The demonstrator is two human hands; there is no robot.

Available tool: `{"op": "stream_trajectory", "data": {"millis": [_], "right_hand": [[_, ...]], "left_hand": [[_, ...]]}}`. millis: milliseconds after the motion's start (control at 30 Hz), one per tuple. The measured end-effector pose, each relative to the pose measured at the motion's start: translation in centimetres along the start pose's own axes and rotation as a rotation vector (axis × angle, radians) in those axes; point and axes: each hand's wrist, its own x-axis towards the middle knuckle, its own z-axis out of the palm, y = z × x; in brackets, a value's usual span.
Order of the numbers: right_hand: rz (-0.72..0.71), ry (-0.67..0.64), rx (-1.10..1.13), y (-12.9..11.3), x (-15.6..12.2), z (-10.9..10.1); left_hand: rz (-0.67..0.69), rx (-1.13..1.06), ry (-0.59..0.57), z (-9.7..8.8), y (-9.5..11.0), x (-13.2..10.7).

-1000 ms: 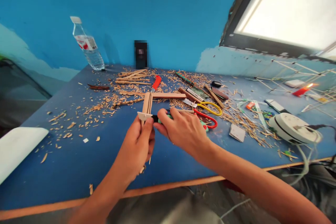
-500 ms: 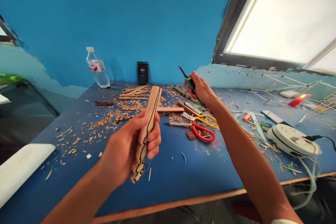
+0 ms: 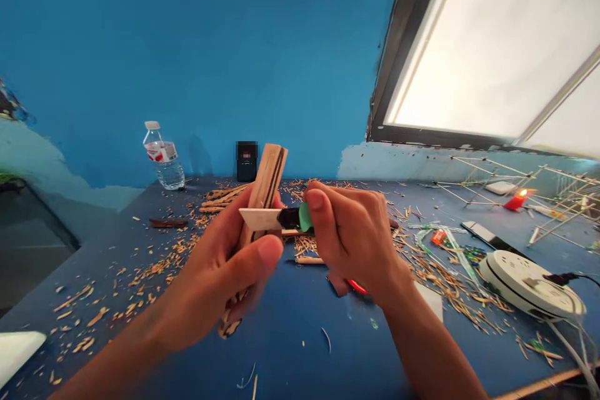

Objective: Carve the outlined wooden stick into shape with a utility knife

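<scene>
My left hand (image 3: 220,269) is wrapped round a piece of wood (image 3: 267,172) with dark lines drawn along it, its top end tilted up and away. In my right hand (image 3: 356,234) is a utility knife (image 3: 262,219) with a black and green handle, which my fingers largely cover. The knife's flat blade lies across the face of the wood, just above my left thumb. Whether its edge bites into the wood I cannot tell. Below my right hand, part of a red scissors handle (image 3: 357,287) shows; the rest is hidden.
Wood shavings (image 3: 164,259) litter the blue table (image 3: 300,350). A water bottle (image 3: 164,159) and a black device (image 3: 247,162) stand by the wall. To the right are a lit red candle (image 3: 517,200), a stick frame (image 3: 492,178), a phone (image 3: 482,234) and a round power strip (image 3: 529,281).
My right hand has brought the knife down and left, from beyond the wood onto its face. My left hand keeps hold of the wood, its thumb now lower on it. The view has tilted up.
</scene>
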Motion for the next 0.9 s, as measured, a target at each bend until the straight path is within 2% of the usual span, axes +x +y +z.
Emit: {"op": "stream_trajectory", "data": {"millis": [167, 333, 467, 533, 667, 767, 900], "right_hand": [[-0.014, -0.030, 0.055, 1.1, 0.3, 1.3], [0.016, -0.010, -0.081, 0.8, 0.2, 2.4], [0.149, -0.096, -0.205, 1.2, 0.2, 3.7], [0.233, -0.159, -0.283, 1.8, 0.3, 4.8], [0.312, -0.237, -0.346, 3.9, 0.9, 7.2], [0.351, -0.265, -0.366, 5.7, 1.7, 9.1], [0.433, -0.284, -0.380, 7.4, 3.1, 11.5]], "left_hand": [[0.053, 0.091, 0.120, 0.3, -1.0, 1.0], [0.075, 0.193, 0.284, 0.4, -1.6, 1.7], [0.104, 0.368, 0.440, 0.3, -1.8, 2.7], [0.084, 0.384, 0.486, 0.2, -2.4, 3.5], [0.025, 0.336, 0.523, -0.8, -4.6, 5.8], [-0.011, 0.319, 0.536, -1.9, -6.4, 8.4], [-0.060, 0.301, 0.584, -2.6, -7.5, 11.7]]}}
